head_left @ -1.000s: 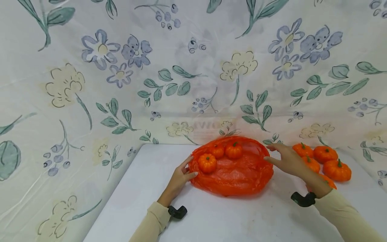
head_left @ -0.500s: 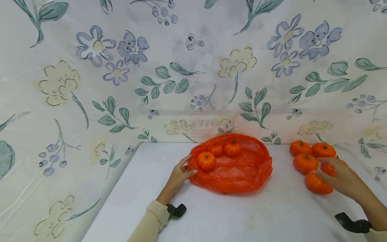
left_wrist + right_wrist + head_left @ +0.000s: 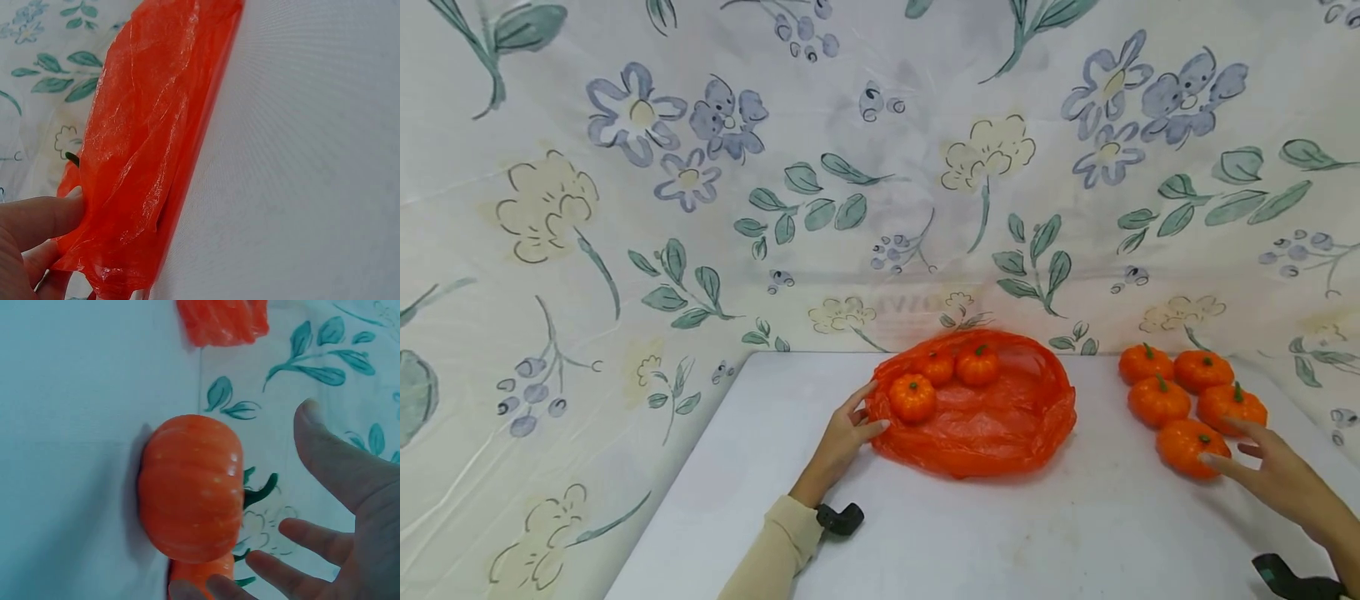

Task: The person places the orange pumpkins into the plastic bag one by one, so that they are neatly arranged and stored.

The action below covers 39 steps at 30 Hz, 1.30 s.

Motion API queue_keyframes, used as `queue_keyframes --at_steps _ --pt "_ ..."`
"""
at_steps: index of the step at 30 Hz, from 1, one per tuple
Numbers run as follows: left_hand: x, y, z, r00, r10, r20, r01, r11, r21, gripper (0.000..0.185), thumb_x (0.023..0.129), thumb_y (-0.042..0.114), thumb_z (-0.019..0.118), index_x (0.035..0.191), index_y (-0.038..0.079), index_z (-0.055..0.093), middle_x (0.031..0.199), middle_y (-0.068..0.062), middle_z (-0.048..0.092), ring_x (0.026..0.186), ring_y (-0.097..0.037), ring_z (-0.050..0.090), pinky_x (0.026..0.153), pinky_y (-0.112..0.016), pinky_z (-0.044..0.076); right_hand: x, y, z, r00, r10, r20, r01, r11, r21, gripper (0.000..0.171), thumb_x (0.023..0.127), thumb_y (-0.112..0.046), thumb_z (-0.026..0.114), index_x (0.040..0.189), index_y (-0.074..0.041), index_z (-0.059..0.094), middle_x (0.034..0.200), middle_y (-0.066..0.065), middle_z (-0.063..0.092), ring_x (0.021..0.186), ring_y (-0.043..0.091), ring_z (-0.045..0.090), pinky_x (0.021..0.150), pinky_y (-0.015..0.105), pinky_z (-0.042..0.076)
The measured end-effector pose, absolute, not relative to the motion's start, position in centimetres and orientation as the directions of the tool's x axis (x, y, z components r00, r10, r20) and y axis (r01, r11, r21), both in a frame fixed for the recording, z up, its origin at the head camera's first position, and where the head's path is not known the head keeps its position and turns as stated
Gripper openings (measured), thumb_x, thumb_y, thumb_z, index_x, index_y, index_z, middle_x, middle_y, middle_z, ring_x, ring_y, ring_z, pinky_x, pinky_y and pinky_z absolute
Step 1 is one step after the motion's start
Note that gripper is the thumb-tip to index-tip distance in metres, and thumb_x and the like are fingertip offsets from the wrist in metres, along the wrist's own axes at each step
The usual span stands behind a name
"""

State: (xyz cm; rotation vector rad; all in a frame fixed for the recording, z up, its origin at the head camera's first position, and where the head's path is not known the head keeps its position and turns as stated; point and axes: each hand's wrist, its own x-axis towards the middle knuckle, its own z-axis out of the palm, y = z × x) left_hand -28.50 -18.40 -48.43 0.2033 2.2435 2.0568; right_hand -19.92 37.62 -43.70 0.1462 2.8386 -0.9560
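An orange plastic bag lies open on the white table, with three small orange pumpkins inside near its back and left. My left hand pinches the bag's left edge; in the left wrist view the thumb lies on the crumpled bag. Several loose pumpkins sit in a cluster at the right. My right hand hovers with spread fingers just right of the nearest pumpkin and holds nothing. The right wrist view shows that pumpkin lying beside the spread fingers.
A floral cloth backdrop rises behind the table and hangs down on both sides. The table's left edge runs diagonally toward me. A black wrist mount sits on my left forearm.
My right hand left the bag's right rim and swung right to the loose pumpkins, then drew back a little, uncovering one. The left hand stayed on the bag.
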Motion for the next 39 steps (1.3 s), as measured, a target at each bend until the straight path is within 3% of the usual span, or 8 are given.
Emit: queue_keyframes --at_steps 6,19,33,39 --pt "-28.6 -18.3 -48.6 -0.986 0.165 0.024 0.037 0.077 0.996 0.071 0.089 0.011 0.071 0.153 0.024 0.042 0.152 -0.011 0.044 0.115 -0.025 0.055 0.086 -0.026 0.058 -20.0 37.9 -44.6 -0.987 0.039 -0.155 0.128 0.778 -0.616 0.101 0.095 -0.056 0.058 0.148 0.018 0.013 0.142 0.048 0.016 0.119 0.063 0.03 0.088 0.069 0.047" --pt "-28.3 -18.2 -48.3 -0.989 0.148 0.024 0.044 0.133 0.99 0.07 0.09 0.012 0.07 0.153 0.026 0.042 0.156 -0.009 0.04 0.121 -0.03 0.051 0.091 -0.033 0.058 -19.8 36.8 -45.5 -0.997 0.038 -0.067 0.073 0.768 -0.637 0.102 0.091 -0.054 0.065 0.147 0.017 0.018 0.143 0.046 0.018 0.124 0.062 0.025 0.095 0.075 0.04" --pt "-27.9 -18.5 -48.6 -0.988 0.152 0.013 0.033 0.132 0.991 0.072 0.09 0.011 0.07 0.154 0.021 0.039 0.157 -0.013 0.038 0.121 -0.031 0.051 0.091 -0.031 0.058 -19.4 36.4 -46.4 -0.995 0.094 0.015 0.066 0.796 -0.602 0.086 0.09 -0.046 0.07 0.142 0.013 0.034 0.14 0.043 0.03 0.12 0.06 0.036 0.094 0.072 0.043" --pt "-28.1 -18.5 -48.3 -0.989 0.146 0.022 0.045 0.155 0.987 0.071 0.09 0.012 0.07 0.153 0.025 0.041 0.157 -0.009 0.039 0.121 -0.03 0.051 0.093 -0.034 0.058 -19.3 36.3 -46.2 -0.994 0.102 0.027 0.067 0.806 -0.589 0.082 0.091 -0.042 0.071 0.142 0.012 0.036 0.139 0.043 0.031 0.117 0.06 0.039 0.091 0.071 0.046"
